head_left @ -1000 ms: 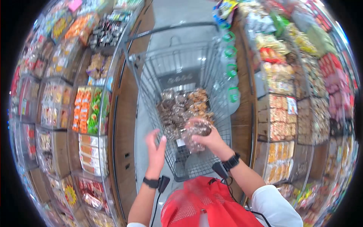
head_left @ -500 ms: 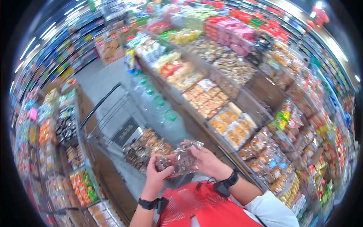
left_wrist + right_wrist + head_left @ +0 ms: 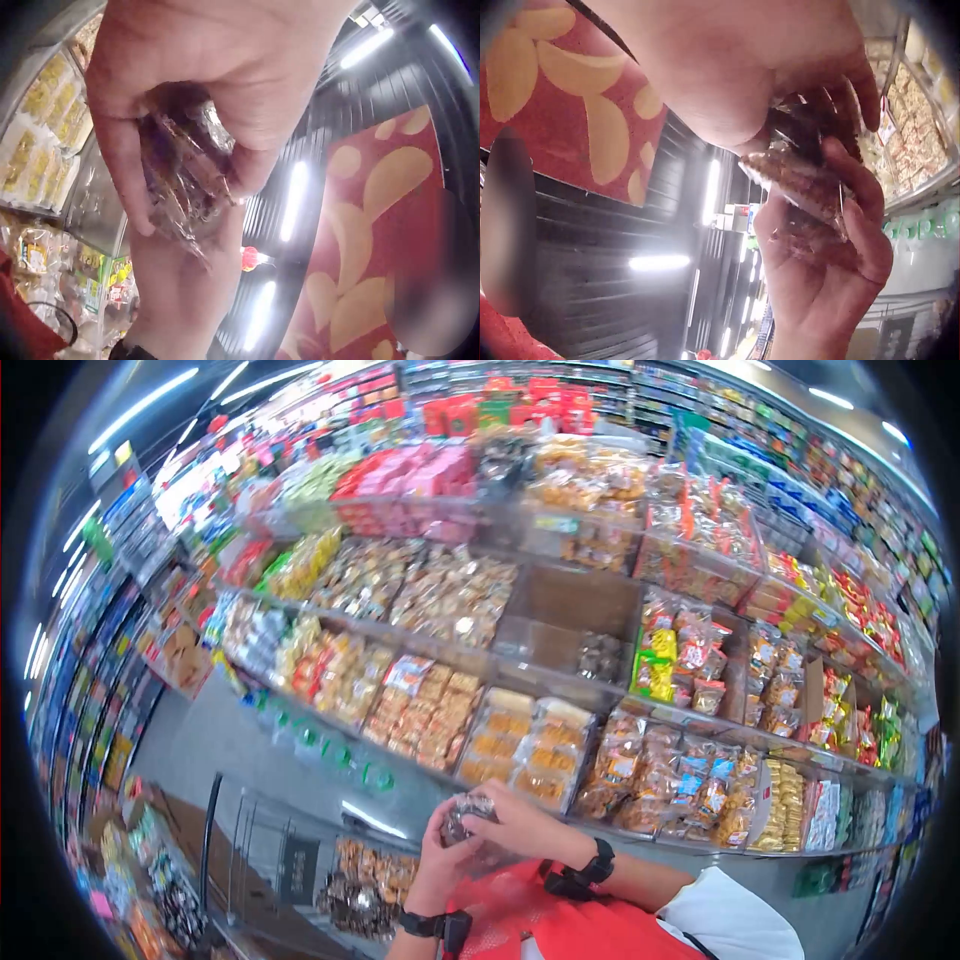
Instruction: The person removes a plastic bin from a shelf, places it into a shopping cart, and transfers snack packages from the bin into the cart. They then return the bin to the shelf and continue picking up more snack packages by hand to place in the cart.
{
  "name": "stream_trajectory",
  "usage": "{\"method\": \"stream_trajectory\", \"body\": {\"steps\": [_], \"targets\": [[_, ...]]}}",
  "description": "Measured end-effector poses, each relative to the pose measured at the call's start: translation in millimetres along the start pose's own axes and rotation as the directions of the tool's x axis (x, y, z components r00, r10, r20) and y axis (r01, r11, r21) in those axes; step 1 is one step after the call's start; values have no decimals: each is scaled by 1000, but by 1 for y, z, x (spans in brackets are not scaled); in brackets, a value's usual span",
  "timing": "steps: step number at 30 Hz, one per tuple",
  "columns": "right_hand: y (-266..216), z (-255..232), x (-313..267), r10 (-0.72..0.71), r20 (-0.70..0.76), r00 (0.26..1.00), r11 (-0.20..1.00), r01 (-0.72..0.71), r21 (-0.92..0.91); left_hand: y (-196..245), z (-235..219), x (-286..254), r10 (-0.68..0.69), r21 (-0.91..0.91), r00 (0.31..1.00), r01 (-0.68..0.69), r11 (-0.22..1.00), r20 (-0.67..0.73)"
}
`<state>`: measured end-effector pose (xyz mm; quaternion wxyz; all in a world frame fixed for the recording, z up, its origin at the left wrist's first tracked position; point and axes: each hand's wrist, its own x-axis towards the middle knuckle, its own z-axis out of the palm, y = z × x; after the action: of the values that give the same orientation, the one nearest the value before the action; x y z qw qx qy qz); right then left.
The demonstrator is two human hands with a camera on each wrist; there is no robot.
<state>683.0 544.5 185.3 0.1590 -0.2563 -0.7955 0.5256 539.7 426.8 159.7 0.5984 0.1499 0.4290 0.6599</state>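
Observation:
Both hands are together in front of the chest in the head view, around dark brown snack packets (image 3: 470,818) in clear, crinkled wrappers. My left hand (image 3: 437,860) curls its fingers and thumb round the packets from the left. From the right, my right hand (image 3: 530,822) holds them too, its fingers partly hidden. In the left wrist view, packets (image 3: 187,161) lie stacked between thumb and fingers. The right wrist view shows a flat, grainy-edged packet (image 3: 795,180) between the two hands.
A shopping cart (image 3: 245,840) stands at lower left, with dark and tan wrapped snacks (image 3: 365,890) in it. Ahead runs a long stand of clear bins; one brown-walled bin (image 3: 575,605) has a few dark packets (image 3: 600,657) in its corner. Green-capped bottles (image 3: 340,755) line its foot.
The view has swung right from the cart to the bins. My left hand, earlier free over the cart, has joined the right at the packets; both have come closer to the body.

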Motion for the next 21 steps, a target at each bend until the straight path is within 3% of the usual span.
{"method": "stream_trajectory", "body": {"steps": [1, 4, 8, 9, 12, 13, 16, 17, 18, 20, 21], "targets": [[9, -15, 9, -21, -21, 1000, 998, 22, 63, -7, -2, 21, 40, 29, 999, -41, 999, 31], [41, -43, 18, 141, -94, 986, 925, -98, 366, 5, 28, 56, -33, 113, 997, 24, 993, 71], [62, -75, 21, 266, -82, 961, 807, -175, 564, 11, 47, 94, -73, 277, 991, 39, 960, 112], [72, -79, 25, 268, -92, 959, 856, -194, 478, 8, 47, 104, -43, 320, 990, -3, 948, 138], [71, -92, 30, 347, -230, 909, 825, -179, 537, 16, 59, 124, -76, 365, 995, 48, 930, 63], [63, -99, 32, 399, -239, 885, 721, -142, 678, 17, 58, 133, -67, 382, 995, 31, 924, 80], [81, -127, 40, 357, -345, 868, 796, -89, 599, 24, 49, 158, -97, 360, 992, 63, 931, 77], [77, -142, 44, 387, -380, 840, 708, -7, 706, 25, 42, 168, -72, 357, 994, 36, 934, 88], [77, -163, 45, 440, -457, 773, 836, -166, 523, 31, 37, 179, -94, 335, 992, 59, 940, 89], [92, -198, 50, 414, -582, 700, 868, -111, 485, 46, 22, 199, -143, 289, 986, 114, 951, 82], [106, -215, 55, 389, -619, 683, 885, -90, 456, 49, 8, 213, -87, 331, 990, 47, 942, 107]]}}
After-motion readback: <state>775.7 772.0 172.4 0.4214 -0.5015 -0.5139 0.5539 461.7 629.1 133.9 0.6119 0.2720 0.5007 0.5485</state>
